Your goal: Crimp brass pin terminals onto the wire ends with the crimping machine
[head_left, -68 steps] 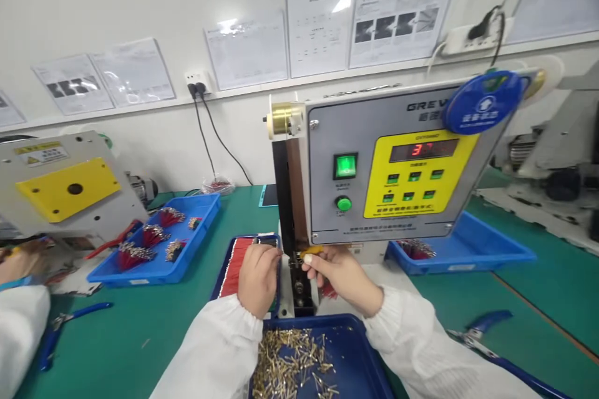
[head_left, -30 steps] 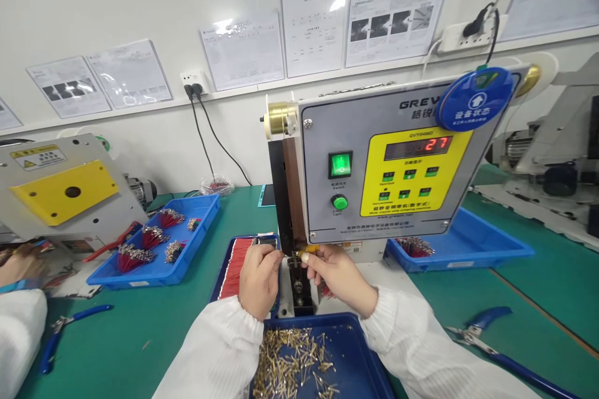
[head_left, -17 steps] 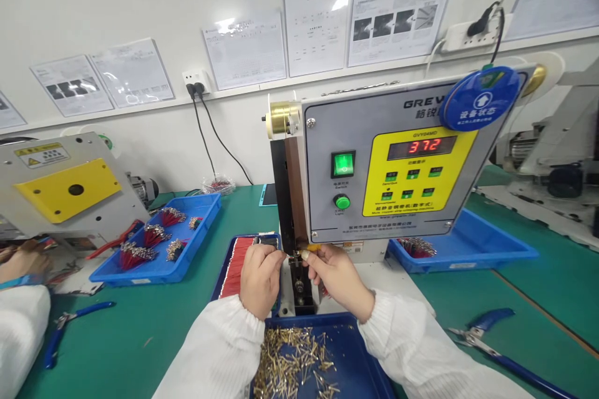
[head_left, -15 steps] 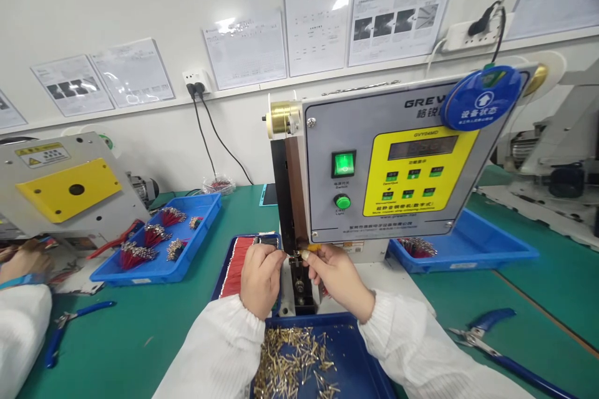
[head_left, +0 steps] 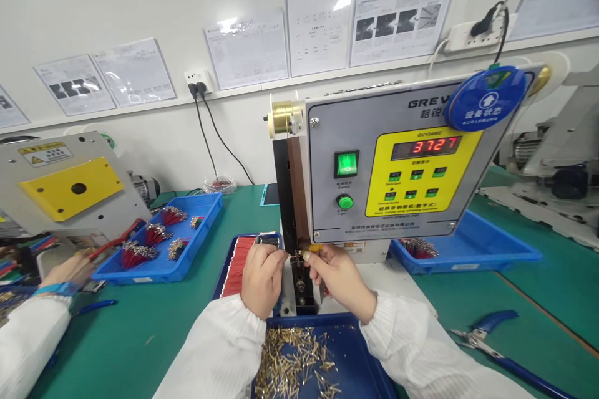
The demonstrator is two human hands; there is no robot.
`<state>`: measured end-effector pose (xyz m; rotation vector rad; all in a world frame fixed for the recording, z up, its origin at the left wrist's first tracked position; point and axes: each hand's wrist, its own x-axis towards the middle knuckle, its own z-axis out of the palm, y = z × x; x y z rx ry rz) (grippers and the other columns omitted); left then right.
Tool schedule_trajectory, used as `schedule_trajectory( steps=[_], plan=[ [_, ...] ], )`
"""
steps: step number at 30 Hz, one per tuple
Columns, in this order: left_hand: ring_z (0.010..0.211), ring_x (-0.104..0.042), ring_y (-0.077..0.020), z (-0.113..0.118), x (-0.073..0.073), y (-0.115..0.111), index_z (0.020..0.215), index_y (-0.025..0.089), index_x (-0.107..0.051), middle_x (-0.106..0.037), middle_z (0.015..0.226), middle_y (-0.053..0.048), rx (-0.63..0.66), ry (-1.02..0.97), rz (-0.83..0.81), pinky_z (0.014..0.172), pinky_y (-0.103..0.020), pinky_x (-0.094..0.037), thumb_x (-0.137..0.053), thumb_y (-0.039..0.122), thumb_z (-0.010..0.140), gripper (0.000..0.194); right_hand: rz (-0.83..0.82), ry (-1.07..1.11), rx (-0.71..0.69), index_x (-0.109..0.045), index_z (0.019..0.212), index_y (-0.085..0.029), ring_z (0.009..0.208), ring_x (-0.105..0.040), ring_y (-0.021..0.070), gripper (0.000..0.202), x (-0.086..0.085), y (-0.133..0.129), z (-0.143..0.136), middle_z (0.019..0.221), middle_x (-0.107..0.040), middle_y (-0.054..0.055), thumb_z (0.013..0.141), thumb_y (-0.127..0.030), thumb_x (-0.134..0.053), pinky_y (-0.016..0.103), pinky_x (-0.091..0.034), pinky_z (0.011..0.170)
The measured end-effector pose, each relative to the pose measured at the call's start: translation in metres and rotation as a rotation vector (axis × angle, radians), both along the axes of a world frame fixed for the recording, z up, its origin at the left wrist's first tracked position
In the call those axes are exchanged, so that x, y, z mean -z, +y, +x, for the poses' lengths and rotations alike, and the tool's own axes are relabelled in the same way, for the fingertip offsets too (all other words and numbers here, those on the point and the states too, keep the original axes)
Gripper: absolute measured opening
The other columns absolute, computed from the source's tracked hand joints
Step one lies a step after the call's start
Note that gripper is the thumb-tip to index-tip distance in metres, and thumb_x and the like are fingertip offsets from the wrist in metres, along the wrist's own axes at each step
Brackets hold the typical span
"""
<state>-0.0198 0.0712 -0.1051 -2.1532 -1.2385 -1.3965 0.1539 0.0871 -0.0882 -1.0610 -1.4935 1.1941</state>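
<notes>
A grey crimping machine point(head_left: 322, 181) with a yellow panel point(head_left: 412, 174) stands in front of me, its red display lit with 3727. My left hand point(head_left: 264, 277) is closed in a pinch at the left side of the machine's small black head point(head_left: 301, 287). From the right, my right hand point(head_left: 339, 277) pinches at the same spot. What the fingertips hold is too small to make out. Below them lies a dark blue tray point(head_left: 362, 355) with many small brass pins point(head_left: 290, 358). Red wires point(head_left: 236, 265) fill a tray behind my left hand.
Blue trays point(head_left: 182, 268) point(head_left: 496, 255) with red wire bundles flank the machine. Blue-handled pliers point(head_left: 482, 340) lie at the right. At the left, another person's hand point(head_left: 70, 271) is beside a second machine point(head_left: 70, 190). Papers hang on the wall.
The other person's hand and sleeve have moved right, towards the left blue tray, over the pliers there. The display now shows lit digits. My hands stay in place at the machine head.
</notes>
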Motion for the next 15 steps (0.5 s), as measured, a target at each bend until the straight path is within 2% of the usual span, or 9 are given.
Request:
schedule_trajectory(
  steps=[5, 9, 15],
  plan=[
    [0.087, -0.053, -0.0169, 0.000, 0.000, -0.001, 0.095, 0.019, -0.063, -0.057, 0.089, -0.006, -0.003, 0.014, 0.005, 0.075, -0.030, -0.046, -0.050, 0.012, 0.091, 0.015, 0.006, 0.004, -0.009, -0.050, 0.073, -0.021, 0.045, -0.052, 0.0136, 0.028, 0.001, 0.001, 0.001, 0.055, -0.054, -0.002, 0.077, -0.048, -0.054, 0.024, -0.042, 0.041],
    [0.085, -0.052, -0.0166, 0.000, -0.001, -0.002, 0.094, 0.019, -0.063, -0.055, 0.088, -0.005, -0.017, 0.019, 0.009, 0.074, -0.030, -0.046, -0.052, 0.013, 0.091, 0.013, 0.014, 0.003, 0.013, -0.051, 0.073, -0.021, 0.043, -0.049, 0.0134, 0.029, 0.004, 0.000, -0.001, 0.054, -0.053, -0.002, 0.079, -0.049, -0.053, 0.024, -0.038, 0.039],
    [0.084, -0.053, -0.0169, 0.000, 0.000, -0.001, 0.093, 0.018, -0.064, -0.056, 0.087, -0.006, -0.039, 0.029, 0.002, 0.073, -0.030, -0.047, -0.052, 0.016, 0.091, 0.013, 0.097, -0.015, 0.076, -0.056, 0.080, -0.021, 0.050, -0.056, 0.0172, 0.023, 0.012, -0.002, -0.006, 0.058, -0.055, -0.001, 0.082, -0.044, -0.054, 0.026, -0.043, 0.042]
  ],
)
